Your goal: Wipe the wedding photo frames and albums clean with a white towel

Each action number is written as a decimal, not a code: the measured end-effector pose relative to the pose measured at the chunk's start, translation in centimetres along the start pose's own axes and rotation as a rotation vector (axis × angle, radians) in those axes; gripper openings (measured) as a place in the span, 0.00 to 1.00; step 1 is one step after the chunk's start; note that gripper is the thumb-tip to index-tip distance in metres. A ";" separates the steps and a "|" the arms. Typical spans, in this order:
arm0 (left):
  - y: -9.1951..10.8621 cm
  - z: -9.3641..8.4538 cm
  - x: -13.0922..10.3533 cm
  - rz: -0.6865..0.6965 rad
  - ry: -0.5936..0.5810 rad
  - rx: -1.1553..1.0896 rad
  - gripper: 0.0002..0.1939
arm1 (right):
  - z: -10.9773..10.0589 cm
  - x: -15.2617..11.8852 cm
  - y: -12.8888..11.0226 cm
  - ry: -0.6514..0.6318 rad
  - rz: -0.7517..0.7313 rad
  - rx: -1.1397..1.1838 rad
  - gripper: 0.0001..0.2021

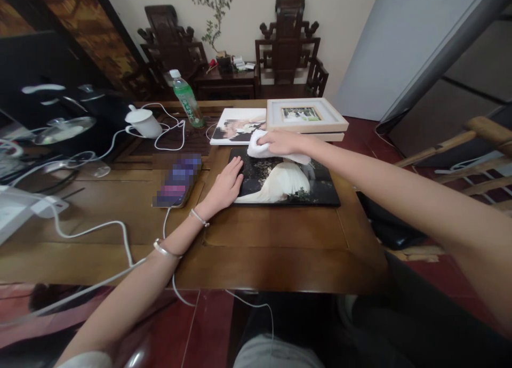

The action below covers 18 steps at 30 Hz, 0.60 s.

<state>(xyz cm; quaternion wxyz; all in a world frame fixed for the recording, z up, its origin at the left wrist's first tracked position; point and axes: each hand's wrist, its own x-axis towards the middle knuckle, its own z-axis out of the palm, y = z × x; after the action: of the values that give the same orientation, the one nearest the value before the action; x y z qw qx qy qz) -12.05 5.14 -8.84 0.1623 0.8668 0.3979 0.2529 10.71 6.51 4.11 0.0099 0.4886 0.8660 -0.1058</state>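
Observation:
A dark photo panel (256, 170) showing a white dress lies flat on the wooden table in front of me. My left hand (227, 182) rests flat on its left edge, fingers stretched out. Near the panel's far edge, my right hand (282, 142) grips a white cloth (259, 145) pressed onto the surface. Just behind the cloth lie a white photo panel (230, 141) and, on the right, a light framed picture (340, 126) stacked on another flat piece.
Left of the panel a phone (178, 181) lies on the table (280, 234), a white cable running from it. Farther back stand a lidded white cup (144, 124) and a green-labelled bottle (187, 98). More cables and a glass (94, 165) are at left.

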 end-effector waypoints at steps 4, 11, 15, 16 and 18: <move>0.1 0.0 0.0 -0.002 -0.002 0.004 0.28 | 1.1 -1.9 -2.0 0.018 -0.015 0.003 0.20; 0.1 0.1 0.0 -0.009 -0.003 0.010 0.27 | 4.0 -9.2 -7.4 -0.042 -0.070 0.141 0.20; 0.2 0.0 0.0 -0.004 -0.005 0.002 0.27 | 4.9 -12.3 -9.6 -0.088 -0.111 0.176 0.20; 0.2 0.0 0.0 -0.004 -0.004 0.002 0.27 | 5.0 -12.6 -9.7 -0.094 -0.122 0.182 0.20; 0.2 0.0 0.0 -0.009 -0.003 0.005 0.27 | 4.9 -12.6 -9.3 -0.085 -0.131 0.192 0.19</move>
<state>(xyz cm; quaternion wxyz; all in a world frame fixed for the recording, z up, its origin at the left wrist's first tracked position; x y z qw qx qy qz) -11.90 5.00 -8.77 0.1619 0.8659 0.4020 0.2498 8.97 -9.69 2.48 -0.0071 0.4246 0.8809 -0.2091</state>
